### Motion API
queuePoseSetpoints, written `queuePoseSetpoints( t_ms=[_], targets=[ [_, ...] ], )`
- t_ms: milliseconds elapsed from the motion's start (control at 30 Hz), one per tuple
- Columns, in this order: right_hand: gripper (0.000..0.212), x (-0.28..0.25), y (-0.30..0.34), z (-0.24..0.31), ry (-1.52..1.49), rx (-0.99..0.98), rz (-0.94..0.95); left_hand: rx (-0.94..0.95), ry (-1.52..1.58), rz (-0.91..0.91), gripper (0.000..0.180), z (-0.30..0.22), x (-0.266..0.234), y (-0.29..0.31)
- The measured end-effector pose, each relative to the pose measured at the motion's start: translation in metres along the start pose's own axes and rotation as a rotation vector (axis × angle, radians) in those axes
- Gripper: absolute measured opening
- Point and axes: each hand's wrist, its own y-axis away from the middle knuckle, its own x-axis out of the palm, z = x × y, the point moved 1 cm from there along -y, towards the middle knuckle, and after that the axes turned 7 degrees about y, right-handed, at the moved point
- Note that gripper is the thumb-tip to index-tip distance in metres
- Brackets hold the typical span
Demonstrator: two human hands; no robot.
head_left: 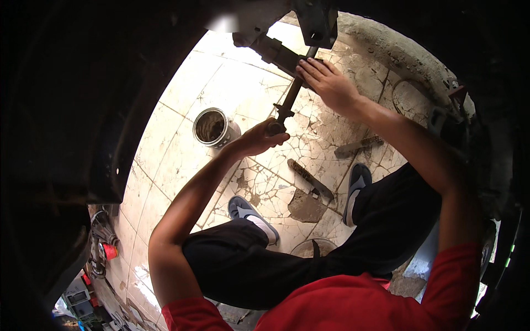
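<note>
A dark metal rod (290,98) slants down from a bracket (317,25) on the vehicle's underside, with a rounded joint at its lower end. My left hand (256,139) is closed around that lower end, thumb by the round joint. Another thick, dark metal arm (279,54) meets the rod from the upper left. My right hand (334,88) lies on the end of this arm where it crosses the rod, fingers stretched out over the metal. Its thumb is hidden, and nothing loose shows in it.
An open metal can (211,128), dark inside, stands on the cracked tiles (171,124). Two long, narrow tools (311,181) lie near my sandaled feet (251,218). Dark bodywork (49,110) surrounds me. Metal parts (105,231) clutter the floor at lower left.
</note>
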Motion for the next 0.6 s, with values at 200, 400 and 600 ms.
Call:
queuePoseSetpoints(
  t_ms=[200,400,600],
  targets=[
    [0.047,-0.022,-0.001,0.039,-0.311,-0.259,-0.111,0.006,0.002,-0.022,0.043,0.001,0.001,0.007],
    [0.059,0.001,-0.004,0.005,-0.056,-0.042,-0.021,-0.003,-0.026,-0.032,0.038,-0.004,0.003,0.0],
    [0.061,-0.017,0.004,0.042,-0.329,-0.221,-0.032,-0.008,-0.025,-0.053,0.037,0.0,0.004,0.003]
  ],
)
